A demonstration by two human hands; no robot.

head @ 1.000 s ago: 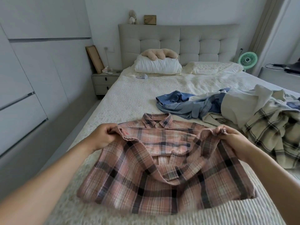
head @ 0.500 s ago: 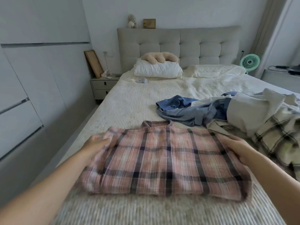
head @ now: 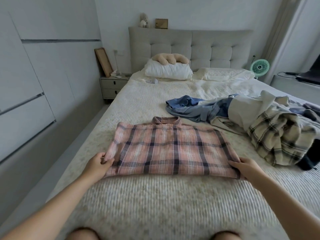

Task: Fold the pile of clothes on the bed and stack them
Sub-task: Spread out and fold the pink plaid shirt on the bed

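Note:
A pink plaid shirt (head: pixel 171 148) lies folded in half on the bed (head: pixel 155 196), collar at the far side. My left hand (head: pixel 98 164) pinches its near left corner. Over at the near right corner, my right hand (head: pixel 245 166) grips the edge. To the right, an unfolded pile spreads over the bed: a blue shirt (head: pixel 192 108), a cream garment (head: pixel 245 108) and a cream plaid shirt (head: pixel 280 137).
Two pillows (head: pixel 168 71) and a plush toy lie at the headboard (head: pixel 190 47). A nightstand (head: pixel 112 86) stands left of the bed, beside the wardrobe wall. A green fan (head: pixel 260 67) sits at the back right. My knees show at the bottom edge.
The shirt's lower half, lifted a second ago, was folded up over the top and now lies flat. Both hands moved from the far fold back to the near corners.

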